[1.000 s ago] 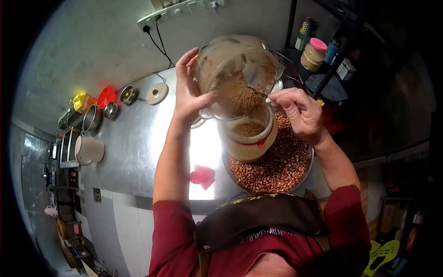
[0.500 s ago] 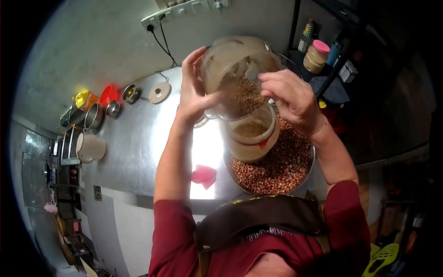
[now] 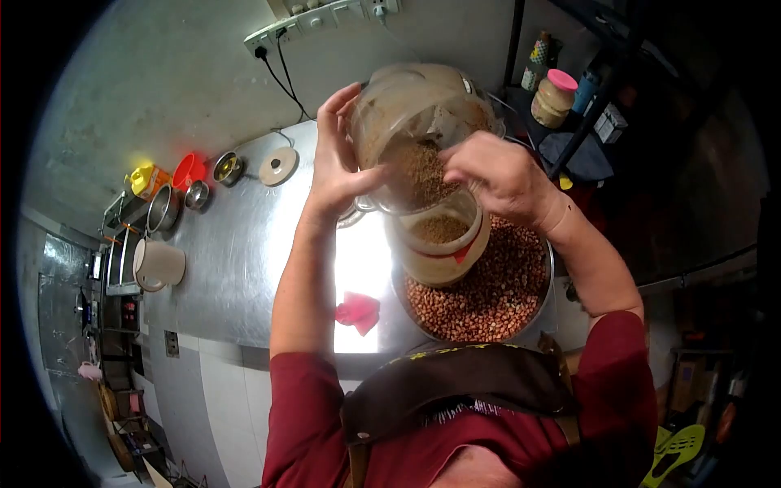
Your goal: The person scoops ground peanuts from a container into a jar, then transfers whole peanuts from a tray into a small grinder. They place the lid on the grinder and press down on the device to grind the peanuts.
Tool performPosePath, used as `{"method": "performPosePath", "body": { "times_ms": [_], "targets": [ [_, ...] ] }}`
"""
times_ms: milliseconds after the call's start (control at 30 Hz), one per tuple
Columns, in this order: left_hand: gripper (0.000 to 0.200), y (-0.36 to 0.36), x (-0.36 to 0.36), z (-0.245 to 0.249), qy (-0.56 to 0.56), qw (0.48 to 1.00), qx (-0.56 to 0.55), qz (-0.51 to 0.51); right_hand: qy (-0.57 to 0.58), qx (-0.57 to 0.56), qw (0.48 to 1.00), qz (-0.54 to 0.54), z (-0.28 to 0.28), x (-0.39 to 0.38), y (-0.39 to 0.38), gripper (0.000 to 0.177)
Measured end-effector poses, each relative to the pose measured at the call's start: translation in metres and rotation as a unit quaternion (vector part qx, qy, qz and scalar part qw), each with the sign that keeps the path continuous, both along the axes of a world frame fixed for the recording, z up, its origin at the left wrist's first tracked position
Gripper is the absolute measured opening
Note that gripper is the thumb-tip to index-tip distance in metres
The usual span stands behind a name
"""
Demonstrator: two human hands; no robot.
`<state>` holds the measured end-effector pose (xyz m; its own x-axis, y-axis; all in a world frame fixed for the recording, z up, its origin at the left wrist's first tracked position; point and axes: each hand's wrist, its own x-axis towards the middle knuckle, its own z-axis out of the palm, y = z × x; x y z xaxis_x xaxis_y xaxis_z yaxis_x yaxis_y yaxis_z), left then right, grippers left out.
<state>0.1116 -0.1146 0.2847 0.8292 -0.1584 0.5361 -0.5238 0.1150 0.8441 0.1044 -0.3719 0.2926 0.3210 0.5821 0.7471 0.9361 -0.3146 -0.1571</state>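
Observation:
My left hand [image 3: 335, 154] grips the near left side of a clear plastic container [image 3: 370, 122], which is tilted with its mouth toward me. Coarse brown powder [image 3: 419, 169] is heaped at the container's lower lip. At the mouth's right side is my right hand [image 3: 500, 175], fingers curled in against the powder; whatever they pinch is hidden. Just below the lip stands a whitish plastic tub [image 3: 435, 264] with similar brown powder inside. The tub sits within a wide metal basin [image 3: 429, 332] of reddish-brown peanuts [image 3: 496, 305].
A pink cloth [image 3: 358, 312] lies on the steel table [image 3: 236, 268]. Leftward stand a cream pitcher [image 3: 159, 264], metal bowls [image 3: 163, 208] and a red bowl [image 3: 189, 171]. A round lid [image 3: 278, 166] lies near the wall. On the right, a rack holds a pink-lidded jar [image 3: 553, 99].
My right hand has shifted left, deeper toward the powder. More powder shows in the tub below. My left hand and the tilted container are nearly unmoved.

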Motion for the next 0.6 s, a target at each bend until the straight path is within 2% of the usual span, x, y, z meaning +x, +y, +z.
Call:
{"method": "performPosePath", "body": {
  "times_ms": [67,100,133,167,267,367,400,533,600],
  "targets": [
    [0.113,0.000,0.002,-0.001,-0.004,1.000,-0.006,0.002,0.027,0.102,0.994,-0.028,-0.004,0.007,-0.004,0.011],
    [0.113,0.001,0.002,-0.003,-0.004,1.000,-0.009,0.004,0.125,0.173,0.977,-0.030,-0.012,0.010,-0.005,0.012],
    [0.113,0.002,0.002,-0.004,0.000,1.000,-0.010,0.005,0.169,0.185,0.968,0.006,-0.026,0.017,-0.010,0.008],
    [0.113,0.003,0.002,-0.004,0.002,1.000,-0.011,0.005,0.212,0.196,0.956,0.042,-0.038,0.022,-0.014,0.011],
    [0.113,0.004,0.003,-0.006,0.001,1.000,-0.016,0.003,0.178,0.148,0.970,0.078,-0.049,0.026,-0.012,0.014],
    [0.113,0.002,0.003,-0.005,0.005,1.000,-0.019,0.003,0.264,0.291,0.919,0.041,-0.038,0.020,-0.014,0.016],
    [0.113,0.001,0.002,-0.004,0.007,1.000,-0.020,0.003,0.283,0.336,0.896,0.059,-0.041,0.025,-0.011,0.019],
    [0.112,-0.001,0.001,-0.002,0.010,1.000,-0.017,0.009,0.325,0.336,0.883,0.034,-0.053,0.021,0.002,0.021],
    [0.112,0.000,0.004,-0.005,0.002,1.000,-0.016,0.005,0.362,0.329,0.870,0.056,-0.053,0.010,0.015,0.021]
  ]
}}
